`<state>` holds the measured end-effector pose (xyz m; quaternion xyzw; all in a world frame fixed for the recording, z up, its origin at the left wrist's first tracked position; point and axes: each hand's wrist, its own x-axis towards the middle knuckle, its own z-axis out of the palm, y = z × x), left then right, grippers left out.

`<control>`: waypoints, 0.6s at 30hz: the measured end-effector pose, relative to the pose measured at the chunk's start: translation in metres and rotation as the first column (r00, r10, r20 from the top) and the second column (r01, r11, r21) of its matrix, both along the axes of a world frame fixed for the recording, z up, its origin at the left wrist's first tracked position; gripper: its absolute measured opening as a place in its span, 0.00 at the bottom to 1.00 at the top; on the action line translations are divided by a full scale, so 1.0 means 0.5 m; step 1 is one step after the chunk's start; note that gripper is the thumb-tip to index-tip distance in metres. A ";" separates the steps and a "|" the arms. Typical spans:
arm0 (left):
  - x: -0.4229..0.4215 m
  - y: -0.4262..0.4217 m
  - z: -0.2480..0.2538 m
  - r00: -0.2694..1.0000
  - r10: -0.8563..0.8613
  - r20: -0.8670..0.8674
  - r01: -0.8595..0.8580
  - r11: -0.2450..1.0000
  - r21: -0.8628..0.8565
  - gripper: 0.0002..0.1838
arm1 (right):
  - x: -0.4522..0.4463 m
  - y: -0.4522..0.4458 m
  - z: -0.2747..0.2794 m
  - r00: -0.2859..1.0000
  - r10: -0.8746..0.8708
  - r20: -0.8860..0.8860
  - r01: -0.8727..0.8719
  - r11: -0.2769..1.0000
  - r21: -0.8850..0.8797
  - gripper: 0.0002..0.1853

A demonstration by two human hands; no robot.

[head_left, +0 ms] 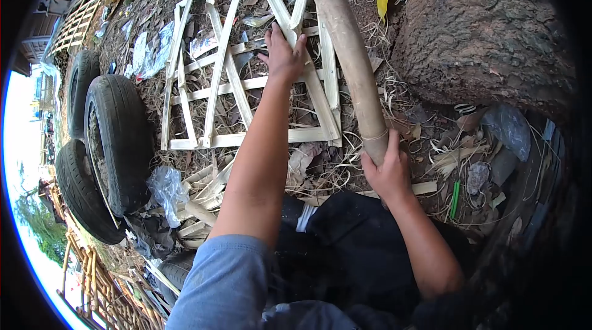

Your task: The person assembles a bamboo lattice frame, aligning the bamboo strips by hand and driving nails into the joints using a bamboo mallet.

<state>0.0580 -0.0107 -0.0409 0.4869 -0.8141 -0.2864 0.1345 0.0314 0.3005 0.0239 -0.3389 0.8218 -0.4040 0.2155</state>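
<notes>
1. No words, brands, numbers or signs can be read anywhere.
2. Tyre (126, 145) well left of the left hand (285, 57): no legible marking.
3. Torn plastic (142, 55), nearer that hand, same side: no legible print.

Pale slatted lattice (237, 86) flat on ground (339, 163); tan pole (348, 49) slanted alongside.

Lattice frame (237, 86) on the ground (179, 158), tyres (126, 139) to its left, trunk (487, 34) to its right. Pole (349, 52) between frame and trunk. Plastic bag (168, 187) near left, beside tyres.
</notes>
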 end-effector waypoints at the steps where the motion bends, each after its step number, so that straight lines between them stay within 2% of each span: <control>1: 0.002 -0.001 -0.006 1.000 0.006 -0.023 -0.006 1.000 -0.003 0.47 | 0.002 0.006 -0.010 1.000 -0.002 0.026 0.001 0.999 0.048 0.28; 4: -0.014 -0.009 -0.009 0.998 -0.004 -0.062 0.003 1.000 -0.029 0.44 | -0.019 0.003 -0.008 0.999 -0.017 0.044 0.012 0.991 0.131 0.28; 6: -0.006 -0.007 -0.015 1.000 0.009 -0.028 -0.010 0.999 -0.050 0.42 | -0.021 0.003 0.014 0.998 -0.050 0.034 0.051 0.999 -0.020 0.28; 7: -0.003 -0.003 -0.014 0.998 0.004 -0.055 -0.006 0.999 -0.044 0.42 | -0.014 0.007 0.005 0.998 -0.050 0.045 0.051 0.999 -0.016 0.28; 10: -0.007 0.000 0.000 0.999 -0.007 -0.031 0.006 0.999 -0.039 0.42 | -0.014 0.017 -0.021 0.996 -0.005 0.095 -0.018 0.972 0.234 0.28; 14: -0.005 0.006 0.004 0.998 0.019 -0.054 -0.021 0.999 -0.025 0.41 | -0.008 -0.002 0.018 0.999 -0.020 0.036 0.020 1.000 -0.006 0.29; 18: -0.008 0.001 0.002 1.000 0.003 -0.027 -0.004 0.999 -0.045 0.41 | -0.002 0.001 -0.011 0.999 -0.036 0.014 0.035 0.996 0.076 0.29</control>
